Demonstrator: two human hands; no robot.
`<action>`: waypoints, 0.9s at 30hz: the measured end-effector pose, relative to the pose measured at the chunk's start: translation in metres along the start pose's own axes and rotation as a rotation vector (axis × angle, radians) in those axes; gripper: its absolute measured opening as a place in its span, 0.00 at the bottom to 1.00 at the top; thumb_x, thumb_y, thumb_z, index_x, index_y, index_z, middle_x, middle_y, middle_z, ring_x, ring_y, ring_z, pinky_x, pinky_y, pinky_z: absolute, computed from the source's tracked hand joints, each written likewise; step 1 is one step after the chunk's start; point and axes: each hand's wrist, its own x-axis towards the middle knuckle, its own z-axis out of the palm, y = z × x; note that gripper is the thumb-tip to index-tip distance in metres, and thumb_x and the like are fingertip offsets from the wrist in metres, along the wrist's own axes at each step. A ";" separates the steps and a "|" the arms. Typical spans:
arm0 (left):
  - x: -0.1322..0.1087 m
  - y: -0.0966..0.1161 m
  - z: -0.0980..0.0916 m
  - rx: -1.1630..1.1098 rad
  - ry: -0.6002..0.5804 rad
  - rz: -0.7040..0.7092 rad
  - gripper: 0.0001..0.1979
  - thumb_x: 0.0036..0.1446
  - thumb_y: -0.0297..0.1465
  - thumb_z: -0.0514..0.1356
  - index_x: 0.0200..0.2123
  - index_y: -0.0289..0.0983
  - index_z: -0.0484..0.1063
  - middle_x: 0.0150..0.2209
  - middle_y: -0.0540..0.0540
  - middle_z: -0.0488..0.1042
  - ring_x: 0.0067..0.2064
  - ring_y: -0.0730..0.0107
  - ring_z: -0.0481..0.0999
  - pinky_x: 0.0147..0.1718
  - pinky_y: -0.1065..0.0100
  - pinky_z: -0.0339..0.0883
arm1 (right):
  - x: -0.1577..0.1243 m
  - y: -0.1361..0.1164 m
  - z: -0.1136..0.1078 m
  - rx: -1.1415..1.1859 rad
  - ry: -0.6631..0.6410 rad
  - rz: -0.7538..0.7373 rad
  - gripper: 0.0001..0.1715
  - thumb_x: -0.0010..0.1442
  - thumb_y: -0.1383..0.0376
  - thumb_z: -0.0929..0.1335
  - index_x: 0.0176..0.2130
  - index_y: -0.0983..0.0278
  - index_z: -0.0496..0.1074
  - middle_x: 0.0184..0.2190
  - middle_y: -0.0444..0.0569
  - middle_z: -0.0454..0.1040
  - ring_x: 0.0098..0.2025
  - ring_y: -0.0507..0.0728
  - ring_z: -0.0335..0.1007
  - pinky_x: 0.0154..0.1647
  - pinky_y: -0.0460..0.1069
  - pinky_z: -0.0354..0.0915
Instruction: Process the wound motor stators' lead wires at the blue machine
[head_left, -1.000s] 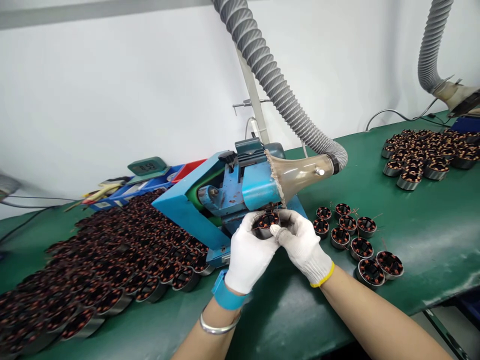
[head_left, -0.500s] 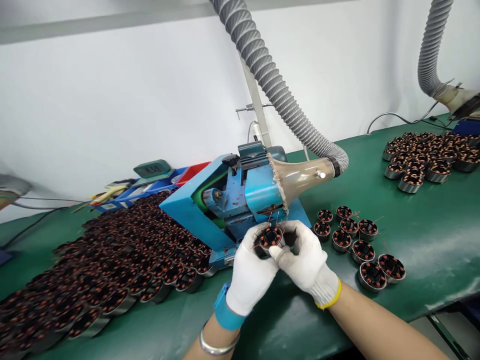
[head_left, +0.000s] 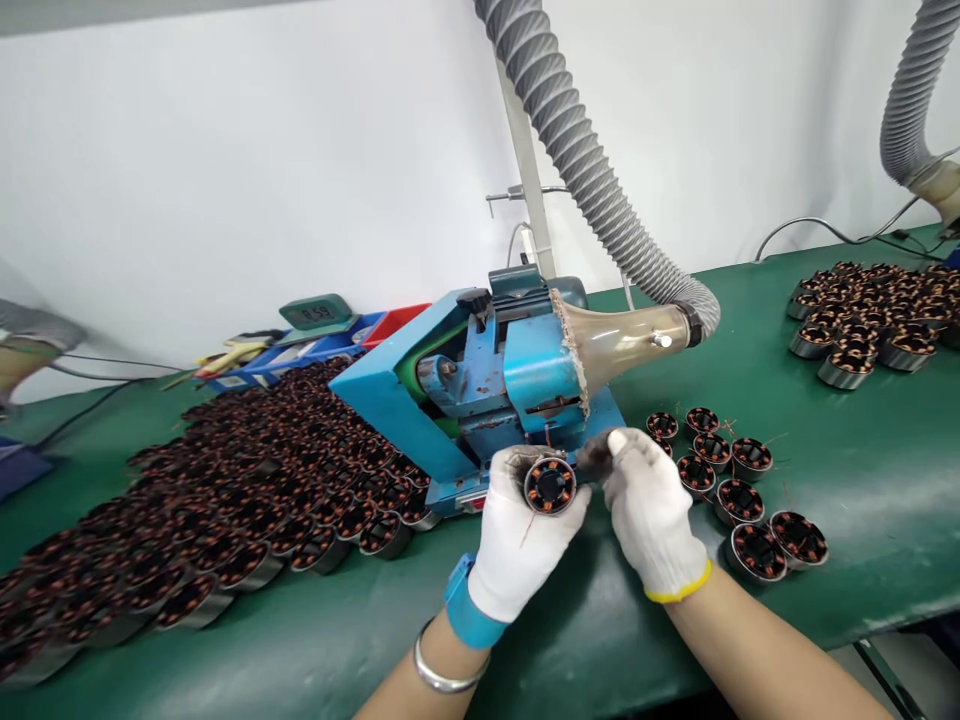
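Note:
In the head view, my left hand [head_left: 529,545], in a white glove with dark-stained fingertips, is closed around a motor stator [head_left: 550,486]. The stator has a metal ring, a black core and copper windings, its open face towards me. A thin wire hangs from it over the glove. Just right of the stator, my right hand [head_left: 649,510], gloved too, has its fingers curled together. Whatever they pinch is too small and blurred to make out. Directly behind both hands is a blue belt-driven machine [head_left: 532,370] with a translucent suction hood [head_left: 622,340].
Many wound stators [head_left: 255,500] cover the bench's left side. Several more [head_left: 739,500] stand right of my hands, and another group [head_left: 862,320] sits at the far right. A grey hose [head_left: 585,160] rises from the hood. Behind are blue bins [head_left: 300,352] and a digital clock [head_left: 315,313].
My right hand has come off the stator and moved right. The stator, still in my left hand, has turned its face more towards me. The camera view has shifted slightly left.

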 end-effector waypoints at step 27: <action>0.026 0.008 0.010 0.104 0.054 -0.021 0.23 0.46 0.35 0.67 0.46 0.36 0.69 0.44 0.40 0.77 0.46 0.57 0.77 0.48 0.56 0.70 | 0.017 0.022 0.014 0.066 -0.319 0.033 0.23 0.56 0.53 0.70 0.46 0.63 0.72 0.43 0.51 0.77 0.47 0.60 0.73 0.51 0.53 0.68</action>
